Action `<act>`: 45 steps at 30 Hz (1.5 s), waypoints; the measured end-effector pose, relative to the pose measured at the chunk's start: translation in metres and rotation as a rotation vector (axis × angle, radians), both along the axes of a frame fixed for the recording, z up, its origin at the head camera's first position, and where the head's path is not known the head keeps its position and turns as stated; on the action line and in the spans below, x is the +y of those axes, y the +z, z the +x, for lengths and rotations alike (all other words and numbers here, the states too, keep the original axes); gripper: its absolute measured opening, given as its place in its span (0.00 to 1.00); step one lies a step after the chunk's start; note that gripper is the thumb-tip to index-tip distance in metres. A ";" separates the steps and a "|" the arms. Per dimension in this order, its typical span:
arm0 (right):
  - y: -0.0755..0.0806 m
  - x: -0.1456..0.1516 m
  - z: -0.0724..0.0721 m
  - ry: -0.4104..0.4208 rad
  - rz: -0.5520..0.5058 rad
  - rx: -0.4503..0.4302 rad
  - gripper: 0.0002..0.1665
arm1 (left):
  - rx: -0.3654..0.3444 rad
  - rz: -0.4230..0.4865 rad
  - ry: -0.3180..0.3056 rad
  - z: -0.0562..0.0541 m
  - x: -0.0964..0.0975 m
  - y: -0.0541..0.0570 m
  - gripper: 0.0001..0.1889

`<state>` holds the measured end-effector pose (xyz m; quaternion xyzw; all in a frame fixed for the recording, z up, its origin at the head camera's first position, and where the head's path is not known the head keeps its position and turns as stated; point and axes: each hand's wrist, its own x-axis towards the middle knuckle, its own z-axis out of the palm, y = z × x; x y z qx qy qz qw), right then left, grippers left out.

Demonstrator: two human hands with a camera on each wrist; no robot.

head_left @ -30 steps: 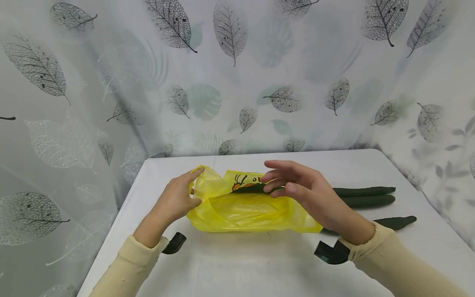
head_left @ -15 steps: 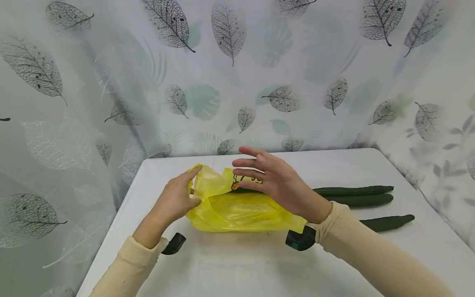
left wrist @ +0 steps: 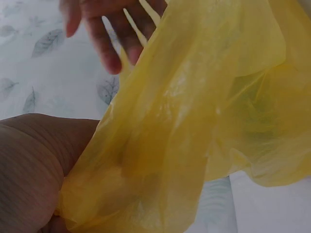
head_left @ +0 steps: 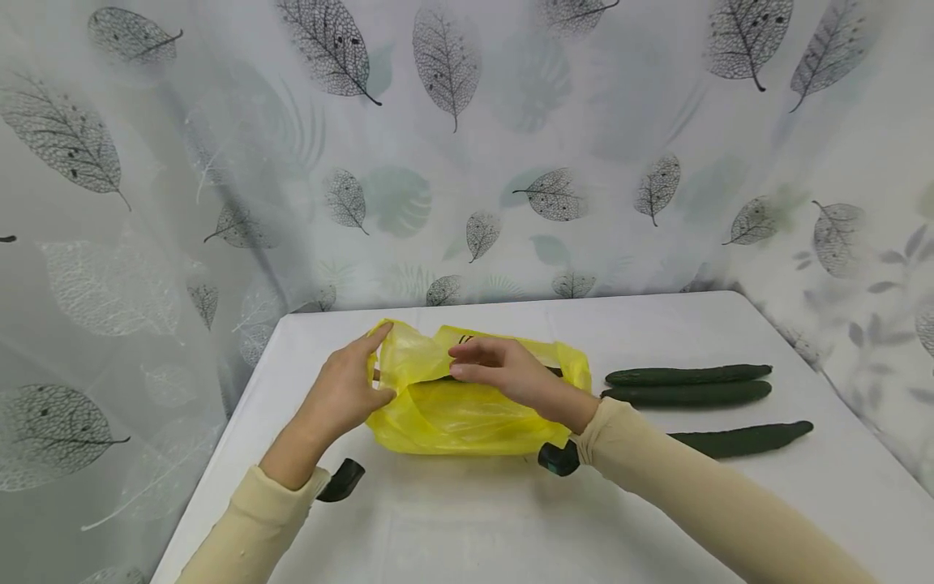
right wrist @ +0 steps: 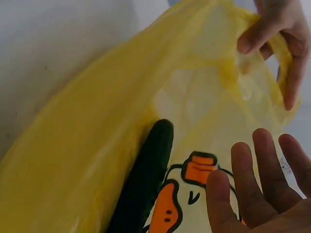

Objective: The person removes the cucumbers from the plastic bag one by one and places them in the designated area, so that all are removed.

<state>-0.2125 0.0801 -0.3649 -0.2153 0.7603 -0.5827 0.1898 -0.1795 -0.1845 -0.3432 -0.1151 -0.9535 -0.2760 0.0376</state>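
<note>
A yellow plastic bag lies on its side on the white table, its mouth toward the left. My left hand grips the bag's left edge by the handle, thumb and fingers spreading the mouth. Inside the bag, a dark green cucumber shows in the right wrist view, beside a printed cartoon on the plastic. My right hand hovers over the bag's middle, holding nothing; in the right wrist view its fingers are extended. From the left wrist camera, the bag's translucent side covers much of the view.
Three cucumbers lie on the table right of the bag: two side by side, the rear one and the one before it, and another nearer, partly behind the right sleeve. A leaf-print curtain hangs behind the table.
My right hand has moved left across the bag, first rising and then dropping lower over it. More of the cucumbers on the right is uncovered. My left hand stays on the bag's edge.
</note>
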 end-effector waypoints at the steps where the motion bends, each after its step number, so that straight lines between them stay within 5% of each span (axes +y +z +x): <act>1: -0.004 0.000 -0.001 0.002 0.046 0.026 0.30 | -0.004 0.001 0.003 0.001 0.000 0.000 0.48; 8: -0.030 -0.003 -0.017 -0.004 0.346 0.191 0.31 | -0.022 0.009 0.014 0.004 -0.003 -0.001 0.49; 18: -0.046 0.004 -0.028 -0.040 0.575 0.327 0.31 | -0.011 -0.002 -0.008 -0.001 0.002 -0.002 0.48; 34: -0.067 0.006 -0.047 0.000 0.722 0.409 0.40 | -0.013 -0.017 -0.014 -0.004 0.003 0.000 0.49; 45: -0.069 0.005 -0.045 -0.003 0.765 0.444 0.36 | -0.019 -0.010 -0.015 -0.004 0.002 0.000 0.49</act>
